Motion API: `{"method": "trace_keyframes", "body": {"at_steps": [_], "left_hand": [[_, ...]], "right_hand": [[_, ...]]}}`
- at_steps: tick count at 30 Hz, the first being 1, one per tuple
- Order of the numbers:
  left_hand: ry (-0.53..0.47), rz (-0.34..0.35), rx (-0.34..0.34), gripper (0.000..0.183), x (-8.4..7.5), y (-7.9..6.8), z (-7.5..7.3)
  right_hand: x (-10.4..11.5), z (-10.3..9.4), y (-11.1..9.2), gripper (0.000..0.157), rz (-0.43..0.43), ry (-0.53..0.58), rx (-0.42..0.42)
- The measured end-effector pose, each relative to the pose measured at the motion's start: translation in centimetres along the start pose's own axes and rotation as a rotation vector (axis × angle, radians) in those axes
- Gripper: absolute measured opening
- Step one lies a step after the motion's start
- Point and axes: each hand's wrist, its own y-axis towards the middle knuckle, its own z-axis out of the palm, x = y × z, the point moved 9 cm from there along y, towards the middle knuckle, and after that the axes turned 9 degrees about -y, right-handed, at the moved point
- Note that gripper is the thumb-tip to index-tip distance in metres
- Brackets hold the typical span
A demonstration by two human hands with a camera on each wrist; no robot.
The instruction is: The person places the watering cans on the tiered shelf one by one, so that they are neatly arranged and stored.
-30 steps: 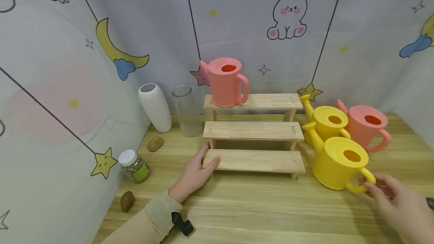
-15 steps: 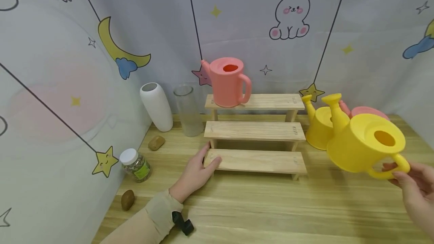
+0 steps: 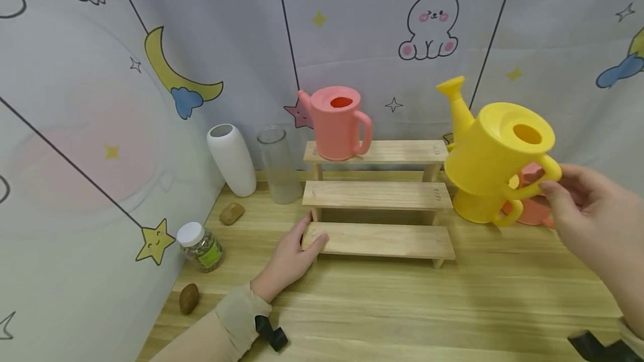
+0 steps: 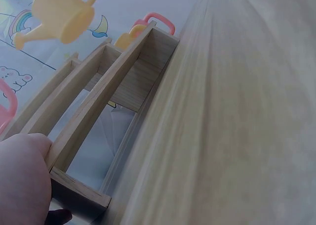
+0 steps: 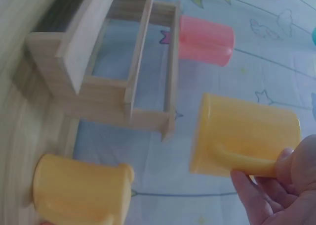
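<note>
My right hand point(image 3: 591, 214) pinches the handle of a yellow watering can point(image 3: 485, 152), which is raised at the right of the wooden three-step stand point(image 3: 377, 194). In the right wrist view, thumb and fingers close on that handle point(image 5: 247, 163). My left hand point(image 3: 287, 258) holds the left end of the stand's lowest step, thumb on top; in the left wrist view the step's end point(image 4: 79, 188) lies against the hand. A pink watering can point(image 3: 334, 130) stands at the left of the top step. Below the raised can, a second yellow watering can point(image 3: 473, 208) is partly hidden.
Another pink watering can point(image 3: 533, 214) is mostly hidden at the right. Left of the stand are a white vase point(image 3: 231, 161), a clear glass vase point(image 3: 279, 172), a white-lidded jar point(image 3: 201, 247) and two brown stones point(image 3: 231, 213). A patterned curtain point(image 3: 241, 27) hangs behind.
The right hand has lifted the front yellow watering can off the table, first rightward, then up and back left toward the stand. The left hand stays on the lowest step.
</note>
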Motion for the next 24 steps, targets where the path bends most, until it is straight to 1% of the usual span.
{"method": "trace_keyframes", "body": {"at_steps": [2, 3, 6, 11, 16, 18, 24], "left_hand": [[-0.004, -0.003, 0.004, 0.077, 0.0, 0.0, 0.0], [-0.006, -0.003, 0.005, 0.077, 0.0, 0.0, 0.0], [-0.012, 0.001, 0.001, 0.077, 0.1, 0.0, 0.0], [-0.021, 0.012, 0.002, 0.076, 0.1, 0.0, 0.0], [-0.024, 0.014, 0.005, 0.076, 0.1, 0.0, 0.1], [-0.023, 0.012, 0.001, 0.077, 0.0, 0.0, 0.1], [-0.024, 0.011, 0.001, 0.078, 0.0, 0.0, 0.1]], "right_hand": [[0.8, 0.7, 0.9, 0.041, 0.01, -0.074, 0.026], [1.2, 1.0, 1.4, 0.041, 0.005, -0.077, 0.043], [2.5, 2.3, 2.9, 0.041, -0.023, -0.041, 0.09], [3.5, 4.5, 4.8, 0.043, -0.011, 0.0, 0.195], [4.6, 5.6, 6.1, 0.042, -0.027, -0.05, 0.2], [5.1, 5.9, 6.5, 0.042, -0.04, -0.077, 0.19], [6.1, 6.6, 7.4, 0.045, -0.057, -0.124, 0.199]]}}
